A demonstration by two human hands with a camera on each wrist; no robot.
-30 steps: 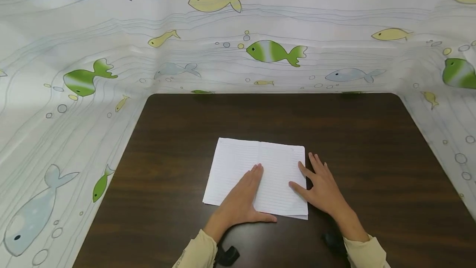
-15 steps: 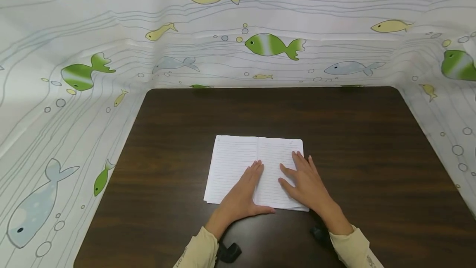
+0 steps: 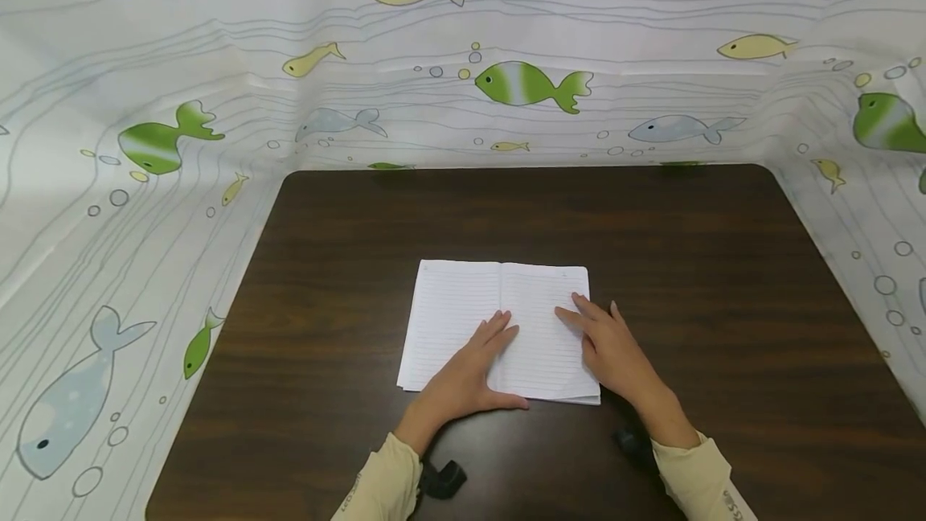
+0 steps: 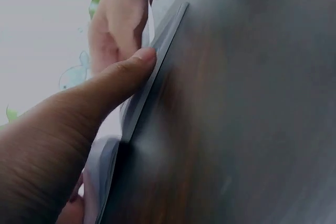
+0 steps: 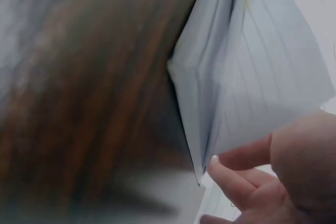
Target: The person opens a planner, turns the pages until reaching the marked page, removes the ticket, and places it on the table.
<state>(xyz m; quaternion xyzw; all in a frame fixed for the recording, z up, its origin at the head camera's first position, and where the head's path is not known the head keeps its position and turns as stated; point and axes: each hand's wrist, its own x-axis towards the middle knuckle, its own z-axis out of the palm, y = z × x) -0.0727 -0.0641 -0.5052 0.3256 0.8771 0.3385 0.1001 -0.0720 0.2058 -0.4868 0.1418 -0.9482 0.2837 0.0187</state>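
Note:
A lined notebook [image 3: 456, 304] lies open, pages up, near the middle of the dark table. My left hand [image 3: 466, 372] rests across its centre fold, fingers extended and thumb spread out along the bottom edge. In the left wrist view that thumb [image 4: 113, 85] lies along the pages' edge. At the notebook's right edge is my right hand [image 3: 618, 352], its fingers reaching over the right page and its thumb mostly hidden. The right wrist view shows a sheet [image 5: 278, 61] bowed up from the stack, with the right hand's fingers [image 5: 231, 179] at the page edge.
The brown wooden table [image 3: 347, 215] extends around the notebook. A white curtain-like sheet [image 3: 405, 30] with printed fish surrounds its back and sides. Dark wrist devices [image 3: 443, 479] sit under both forearms.
My right hand first moves left over the right page, then back slightly toward its right edge with the thumb drawn in. The left hand stays on the fold, its fingers a little more spread.

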